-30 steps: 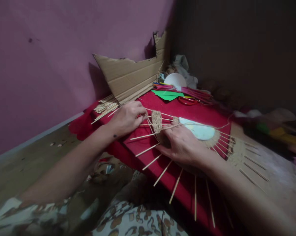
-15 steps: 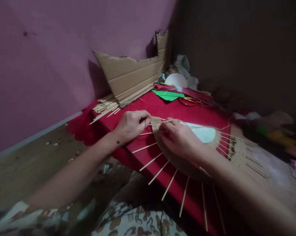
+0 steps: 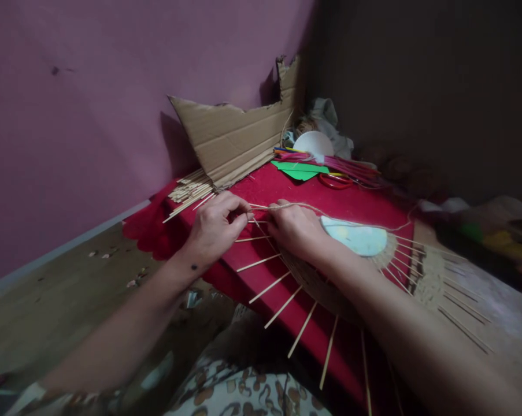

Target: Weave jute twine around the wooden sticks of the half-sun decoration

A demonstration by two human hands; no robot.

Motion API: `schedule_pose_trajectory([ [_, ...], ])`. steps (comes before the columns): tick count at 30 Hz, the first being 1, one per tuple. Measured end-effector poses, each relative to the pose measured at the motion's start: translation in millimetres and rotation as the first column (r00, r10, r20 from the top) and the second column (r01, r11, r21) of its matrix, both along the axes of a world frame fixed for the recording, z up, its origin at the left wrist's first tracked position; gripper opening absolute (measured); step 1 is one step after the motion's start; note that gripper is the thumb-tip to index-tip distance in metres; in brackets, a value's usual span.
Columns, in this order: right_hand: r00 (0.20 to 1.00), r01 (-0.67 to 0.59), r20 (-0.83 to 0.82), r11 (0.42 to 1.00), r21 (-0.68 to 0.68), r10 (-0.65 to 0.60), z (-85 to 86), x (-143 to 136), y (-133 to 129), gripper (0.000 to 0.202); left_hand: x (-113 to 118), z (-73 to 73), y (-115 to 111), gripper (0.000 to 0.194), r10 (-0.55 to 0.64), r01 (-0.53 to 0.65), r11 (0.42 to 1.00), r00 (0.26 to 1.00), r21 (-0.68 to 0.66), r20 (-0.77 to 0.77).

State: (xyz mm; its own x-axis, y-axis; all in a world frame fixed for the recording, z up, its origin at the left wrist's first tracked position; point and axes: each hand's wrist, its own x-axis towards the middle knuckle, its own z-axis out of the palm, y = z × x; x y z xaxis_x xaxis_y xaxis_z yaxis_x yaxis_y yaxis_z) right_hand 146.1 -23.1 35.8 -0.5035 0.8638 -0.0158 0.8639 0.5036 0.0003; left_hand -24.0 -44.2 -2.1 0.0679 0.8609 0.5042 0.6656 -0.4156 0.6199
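Note:
Thin sticks fan out from a half-round woven piece [image 3: 319, 289] on the red cloth. At the piece's left end, my left hand [image 3: 219, 222] pinches the twine between thumb and fingers. My right hand [image 3: 293, 225] lies over the woven band, its fingers curled round the band and sticks, hiding the band's end. From my hands the twine [image 3: 351, 222] runs right across the cloth. A pale blue half disc [image 3: 356, 236] sits at the inner middle, and woven band [image 3: 429, 277] shows again at the right.
Torn cardboard [image 3: 239, 136] leans on the purple wall beside a bundle of loose sticks [image 3: 191, 189]. Behind the work lie green paper [image 3: 302, 170], pink strips [image 3: 347, 165], red-handled scissors [image 3: 335, 182] and a white disc [image 3: 313, 143]. The red cloth [image 3: 261, 182] hangs over the table edge.
My left hand has moved left and slightly down, away from the woven band, with the twine in its fingers. My right hand has shifted left over the band's end. The view has shifted slightly.

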Motion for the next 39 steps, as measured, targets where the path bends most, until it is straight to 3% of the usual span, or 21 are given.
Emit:
schedule_pose_trajectory([
  [6, 0.995, -0.078, 0.062, 0.996, 0.038, 0.076, -0.9, 0, 4, 0.023, -7, -8.4, -10, 0.012, 0.092, -0.094, 0.996, 0.991, -0.013, -0.099],
  [10, 0.998, -0.058, 0.043, 0.997, 0.048, 0.056, -0.6, 2, 2, 0.022, -8, -11.8, -10, 0.011, 0.123, -0.126, 0.992, 0.982, -0.013, -0.141],
  [25, 1.0, -0.017, 0.013, 1.0, 0.017, 0.017, -0.8, 9, -1, 0.028, -12, 0.5, -10, 0.014, 0.107, -0.133, 0.981, 0.978, -0.141, -0.18],
  [31, 0.999, -0.045, 0.016, 0.998, 0.034, 0.045, -1.5, 12, -1, 0.025, -18, 6.2, -4, 0.015, -0.018, -0.024, 0.976, 0.982, -0.218, -0.188],
  [36, 0.997, -0.074, 0.02, 0.996, 0.058, 0.072, -1.8, 14, -1, 0.021, -24, 10.1, 0, 0.02, -0.09, 0.027, 0.933, 0.983, -0.358, -0.161],
  [39, 0.996, -0.088, 0.019, 0.995, 0.054, 0.087, -1.6, 15, 0, 0.019, -30, 11.1, 7, 0.021, -0.175, 0.116, 0.906, 0.978, -0.406, -0.113],
])
